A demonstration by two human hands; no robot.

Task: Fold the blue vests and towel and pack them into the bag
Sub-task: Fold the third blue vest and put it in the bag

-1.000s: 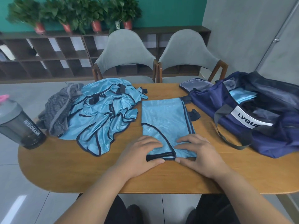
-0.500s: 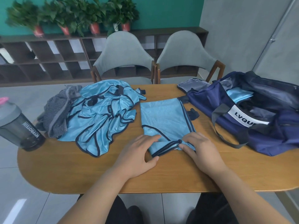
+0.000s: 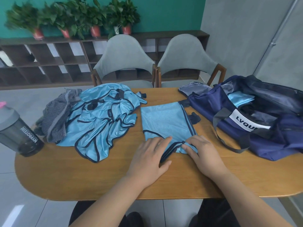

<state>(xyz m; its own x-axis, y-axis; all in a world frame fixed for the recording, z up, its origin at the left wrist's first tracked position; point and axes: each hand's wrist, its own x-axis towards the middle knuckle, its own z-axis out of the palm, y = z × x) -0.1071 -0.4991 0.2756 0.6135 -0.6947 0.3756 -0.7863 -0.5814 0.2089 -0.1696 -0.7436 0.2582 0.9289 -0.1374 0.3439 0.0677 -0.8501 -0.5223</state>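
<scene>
A half-folded light blue vest [image 3: 165,122] with dark trim lies flat in the middle of the wooden table [image 3: 82,174]. My left hand [image 3: 150,158] grips its near hem, thumb under the trim. My right hand [image 3: 200,153] pinches the same hem at the right corner, and the edge is lifted off the table. A heap of unfolded blue vests [image 3: 101,122] lies to the left, with a grey striped towel [image 3: 57,117] beside it. The navy duffel bag [image 3: 265,122] stands open at the right, with a folded blue vest [image 3: 239,99] inside.
A dark shaker bottle [image 3: 19,133] stands at the table's left end. Two grey chairs [image 3: 124,58] are tucked in at the far side. The bag's grey strap [image 3: 229,141] hangs onto the table near my right hand. Shelves with potted plants line the back wall.
Both hands went from pressing flat on the vest's near end to taking hold of its hem, which now lifts and bunches away from me.
</scene>
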